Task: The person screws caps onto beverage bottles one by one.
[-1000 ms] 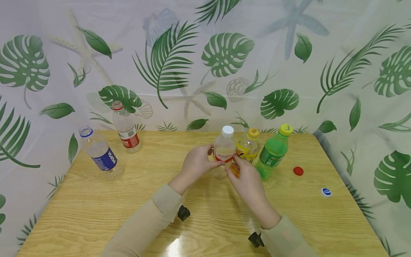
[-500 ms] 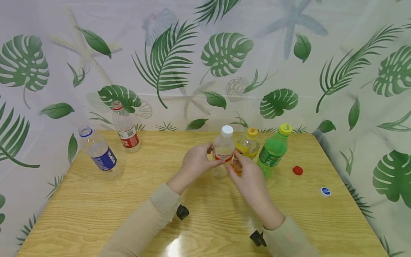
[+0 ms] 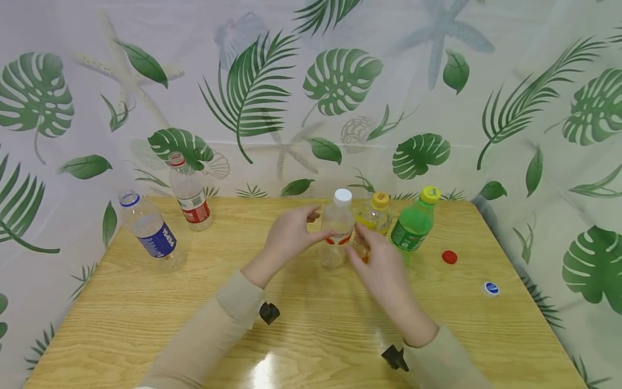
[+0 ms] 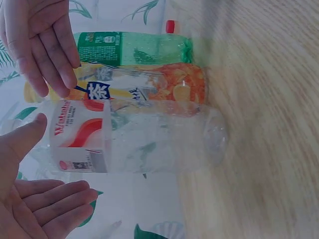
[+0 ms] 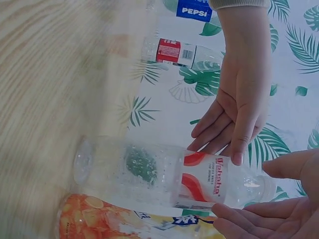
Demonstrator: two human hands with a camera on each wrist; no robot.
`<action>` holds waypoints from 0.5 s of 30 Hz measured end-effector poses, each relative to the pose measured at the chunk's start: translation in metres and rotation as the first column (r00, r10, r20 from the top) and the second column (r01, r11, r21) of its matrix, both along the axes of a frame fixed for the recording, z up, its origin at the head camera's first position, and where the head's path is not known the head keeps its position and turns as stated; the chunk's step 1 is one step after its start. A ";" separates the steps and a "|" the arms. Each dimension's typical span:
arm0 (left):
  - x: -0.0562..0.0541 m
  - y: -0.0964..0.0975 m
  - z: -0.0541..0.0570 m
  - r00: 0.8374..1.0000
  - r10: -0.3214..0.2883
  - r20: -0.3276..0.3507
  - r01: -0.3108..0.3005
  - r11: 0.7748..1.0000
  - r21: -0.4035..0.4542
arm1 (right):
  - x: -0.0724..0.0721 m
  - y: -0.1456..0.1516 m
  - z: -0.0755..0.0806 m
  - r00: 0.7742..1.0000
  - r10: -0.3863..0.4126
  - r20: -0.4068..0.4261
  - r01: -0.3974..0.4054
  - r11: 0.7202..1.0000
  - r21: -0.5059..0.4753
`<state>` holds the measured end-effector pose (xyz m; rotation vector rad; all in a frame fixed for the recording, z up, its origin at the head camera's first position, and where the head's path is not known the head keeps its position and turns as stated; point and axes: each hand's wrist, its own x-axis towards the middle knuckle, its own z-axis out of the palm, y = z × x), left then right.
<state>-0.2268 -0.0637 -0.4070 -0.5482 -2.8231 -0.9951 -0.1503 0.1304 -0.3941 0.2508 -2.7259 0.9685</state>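
A clear water bottle [image 3: 337,224] with a white cap and a red-and-white label stands upright on the wooden table between both hands. On its left side is my left hand [image 3: 286,237], fingers spread and loosened, thumb reaching across the label. My right hand [image 3: 384,267] is on the other side, its relaxed fingers close to the bottle. In the left wrist view the bottle's label [image 4: 77,132] shows between the parted hands. Just behind the right hand stand a yellow-capped tea bottle [image 3: 376,216] with orange slices printed on it and a green bottle [image 3: 413,227] with a yellow cap.
At the table's left stand an uncapped Pepsi bottle [image 3: 157,240] and an uncapped bottle with a red label [image 3: 195,208]. A red cap [image 3: 449,257] and a white-and-blue cap [image 3: 491,289] lie at the right. A leaf-patterned curtain [image 3: 272,108] hangs along the back.
Both hands have loosened from the water bottle and drawn apart, the left one to the left and the right one to the right. The bottle stays in place.
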 end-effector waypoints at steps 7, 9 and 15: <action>0.002 -0.005 0.015 0.999 -0.021 -0.050 0.020 1.000 -0.012 | 0.001 0.004 0.008 0.999 0.005 -0.041 -0.004 1.000 0.010; 0.003 -0.008 0.020 0.997 -0.027 -0.066 0.026 1.000 -0.017 | 0.002 0.005 0.011 0.998 0.006 -0.059 -0.005 1.000 0.011; 0.006 -0.018 0.039 0.993 -0.047 -0.113 0.043 0.998 -0.044 | 0.006 0.008 0.023 0.995 0.000 -0.095 -0.001 1.000 -0.007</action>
